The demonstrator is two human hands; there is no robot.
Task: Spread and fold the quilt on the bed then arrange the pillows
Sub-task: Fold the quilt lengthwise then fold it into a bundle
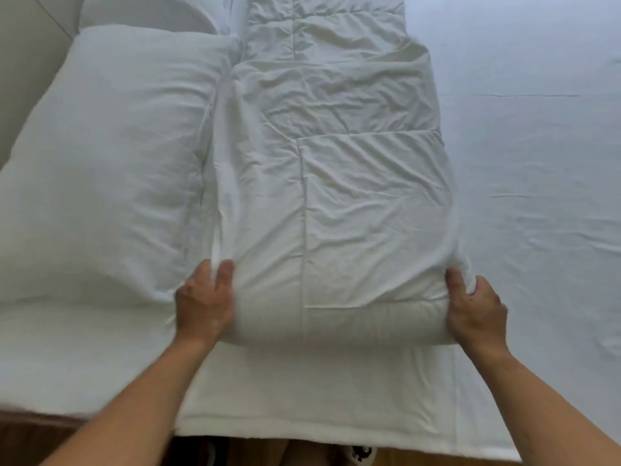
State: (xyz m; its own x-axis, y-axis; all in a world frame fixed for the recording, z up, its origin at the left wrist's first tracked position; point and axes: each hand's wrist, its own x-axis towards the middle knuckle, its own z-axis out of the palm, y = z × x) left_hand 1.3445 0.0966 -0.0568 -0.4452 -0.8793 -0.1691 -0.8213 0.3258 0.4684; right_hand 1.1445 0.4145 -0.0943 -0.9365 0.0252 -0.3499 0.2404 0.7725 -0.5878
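- The white padded quilt (336,196) lies on the bed (537,163) as a long strip, its long axis running 6 to 12 o'clock, straight ahead of both hands.
- My left hand (205,297) clutches the doubled near end at 9 o'clock and my right hand (477,307) at 3 o'clock. They are well apart and equally near.
- The fold looks thick, soft and creased (stitched seams show).
- A plump white pillow (117,163) lies just beside the strip at 9 o'clock; I judge the next fold goes toward 12.
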